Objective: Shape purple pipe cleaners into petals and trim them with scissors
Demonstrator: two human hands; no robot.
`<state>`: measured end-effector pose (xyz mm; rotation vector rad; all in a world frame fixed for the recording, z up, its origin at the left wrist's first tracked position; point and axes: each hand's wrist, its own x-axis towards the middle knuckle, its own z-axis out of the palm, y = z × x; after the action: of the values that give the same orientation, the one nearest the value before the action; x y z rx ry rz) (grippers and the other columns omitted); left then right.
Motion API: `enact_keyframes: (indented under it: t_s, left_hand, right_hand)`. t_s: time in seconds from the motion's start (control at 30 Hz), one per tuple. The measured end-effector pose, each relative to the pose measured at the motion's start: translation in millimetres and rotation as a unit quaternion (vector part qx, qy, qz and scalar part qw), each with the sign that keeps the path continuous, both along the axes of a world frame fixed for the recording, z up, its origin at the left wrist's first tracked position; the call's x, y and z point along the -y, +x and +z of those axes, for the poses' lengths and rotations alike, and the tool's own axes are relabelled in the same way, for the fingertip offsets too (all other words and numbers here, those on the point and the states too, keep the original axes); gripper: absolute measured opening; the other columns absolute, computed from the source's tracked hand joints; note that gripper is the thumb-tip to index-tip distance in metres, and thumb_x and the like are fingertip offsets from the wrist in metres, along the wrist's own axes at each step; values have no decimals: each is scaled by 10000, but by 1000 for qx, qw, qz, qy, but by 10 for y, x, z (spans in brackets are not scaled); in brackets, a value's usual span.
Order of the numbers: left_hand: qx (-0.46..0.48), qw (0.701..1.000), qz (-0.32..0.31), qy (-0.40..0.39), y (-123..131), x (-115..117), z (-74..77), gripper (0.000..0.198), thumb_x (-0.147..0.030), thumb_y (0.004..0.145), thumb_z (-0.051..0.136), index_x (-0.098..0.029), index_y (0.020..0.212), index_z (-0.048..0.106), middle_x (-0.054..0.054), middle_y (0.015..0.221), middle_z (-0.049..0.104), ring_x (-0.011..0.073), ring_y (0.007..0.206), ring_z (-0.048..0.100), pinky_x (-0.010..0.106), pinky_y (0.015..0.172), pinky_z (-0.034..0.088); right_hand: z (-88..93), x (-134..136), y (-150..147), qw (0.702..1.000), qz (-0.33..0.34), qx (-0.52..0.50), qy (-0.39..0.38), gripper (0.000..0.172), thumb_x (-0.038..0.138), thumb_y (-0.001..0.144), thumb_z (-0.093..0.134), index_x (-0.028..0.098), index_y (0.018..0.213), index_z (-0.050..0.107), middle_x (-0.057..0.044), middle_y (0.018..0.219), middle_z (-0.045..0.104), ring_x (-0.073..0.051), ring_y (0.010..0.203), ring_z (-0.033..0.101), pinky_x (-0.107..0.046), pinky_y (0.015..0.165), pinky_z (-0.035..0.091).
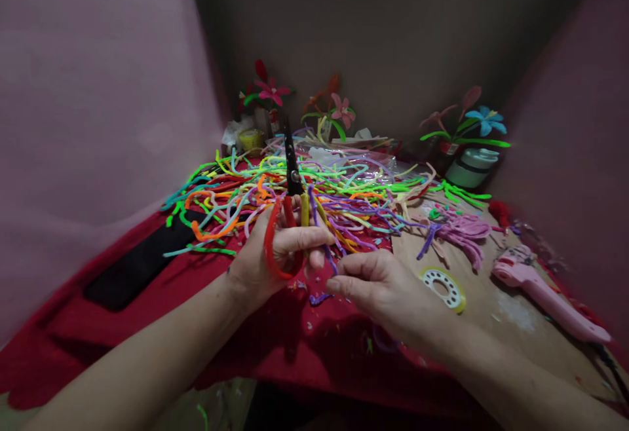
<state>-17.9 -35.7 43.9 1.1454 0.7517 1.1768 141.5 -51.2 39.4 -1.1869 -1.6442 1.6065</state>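
The left hand is clamped on red-handled, black-bladed scissors, their long axis pointing up and away; the right hand, just beside it, pinches a purple fuzzy pipe cleaner above the red-clothed surface.

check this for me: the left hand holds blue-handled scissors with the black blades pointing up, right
Not quite. The head view shows the left hand holding red-handled scissors with black blades, not blue-handled ones. The blades do point up.
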Motion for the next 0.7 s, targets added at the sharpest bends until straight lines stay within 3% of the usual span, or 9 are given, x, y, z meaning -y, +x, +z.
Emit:
enact_keyframes:
  t_s: [0.13,0.23,0.3,0.4,0.47,0.57,0.7]
  left_hand:
    - [61,997,44,-15,-69,-70,10,78,-105,656,628,-138,657,557,-48,530,557,39,378,466,135,335,363]
    - [99,993,54,-32,-122,-108,11,84,-94,644,629,-129,654,553,-50,568,566,15,379,450,116,326,344]
    - [101,993,46,-35,-138,-108,10,66,-105,651,627,-123,655,563,-45,545,562,17,377,449,118,330,342]
    - [74,997,30,-21,-127,-83,-3,35,-124,661,624,-118,661,589,-25,529,585,42,389,482,142,355,367]
    - [49,999,17,-3,-104,-70,-22,15,-124,676,616,-113,666,615,-11,520,604,57,406,514,153,396,399]
    - [31,999,4,-9,-62,-69,-62,35,-130,688,623,-119,655,628,-14,491,607,68,403,532,164,429,429]
    - [27,999,15,-28,-18,-80,-106,42,-150,670,660,-123,672,629,-12,512,620,88,445,561,185,471,460]
  right_hand:
    - [-30,38,12,975,82,-110,-173,320,442,797,524,147,745,638,71,360,412,-40,300,209,-207,346,110]
    - [26,97,74,954,118,-145,-233,344,441,809,512,137,887,653,62,369,452,-39,292,217,-204,343,110]
    - [92,118,135,961,119,-105,-225,339,436,814,507,145,908,653,59,360,461,-41,285,226,-203,336,118]
    - [142,96,221,987,97,27,-128,298,411,793,552,133,762,654,13,393,535,-37,317,274,-186,333,135]
    - [111,60,247,989,86,58,-106,287,409,789,560,135,783,648,-7,461,590,-44,335,343,-177,338,190]
    - [5,4,217,991,40,-42,-124,305,362,726,647,169,959,612,1,576,634,-69,405,473,-183,409,337]
    - [-101,-50,111,976,0,-173,-135,234,298,701,685,159,876,615,12,586,605,-77,452,503,-196,448,387]
